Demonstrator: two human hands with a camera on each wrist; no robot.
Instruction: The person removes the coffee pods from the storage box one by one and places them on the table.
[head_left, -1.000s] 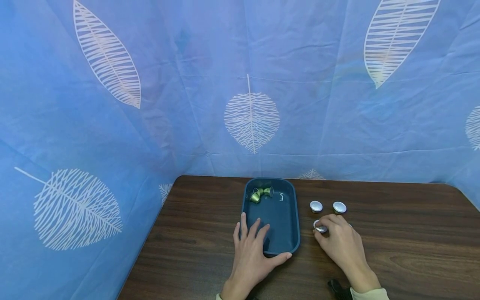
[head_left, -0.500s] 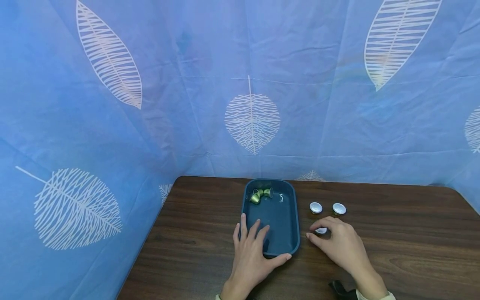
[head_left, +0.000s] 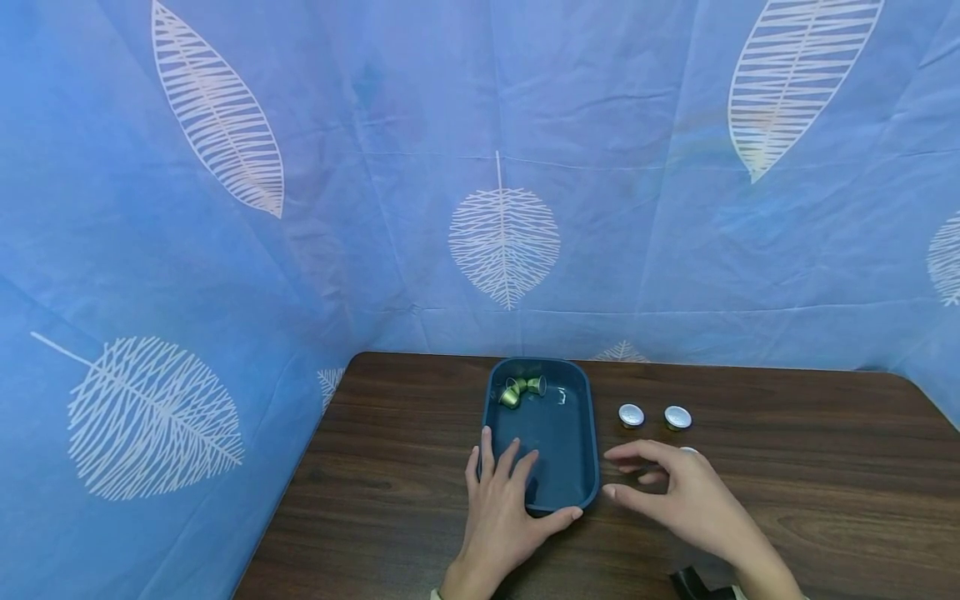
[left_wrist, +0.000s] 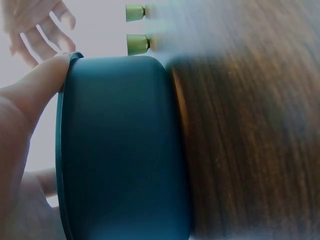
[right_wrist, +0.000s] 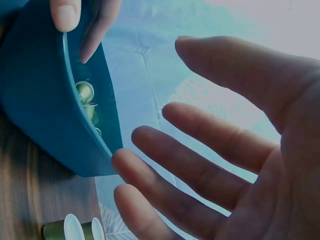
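Note:
My left hand [head_left: 498, 521] lies spread at the near left corner of a dark blue tray [head_left: 592, 433], thumb at the near rim and fingers reaching over the tray. In the left wrist view, the thumb touches the rim of the tray [left_wrist: 120, 150]. Several green coffee capsules [head_left: 511, 397] lie at the far end inside. Beside the tray's right side hovers my right hand [head_left: 693, 496], thumb and fingers apart. The right wrist view shows its fingers [right_wrist: 200, 170] loosely extended, with nothing held. Beyond it stand a coffee capsule [head_left: 632, 415] and another coffee capsule [head_left: 678, 417], silver lids up.
Another capsule lid [head_left: 688, 450] peeks out behind my right hand. A black strap end [head_left: 690, 583] shows by the right wrist. The dark wooden table [head_left: 825, 467] backs onto a blue curtain [head_left: 615, 208] with white leaf prints.
My right hand has moved slightly left and nearer from the front capsule, and its thumb and fingers have spread. That capsule's lid no longer shows. My left hand stays on the tray.

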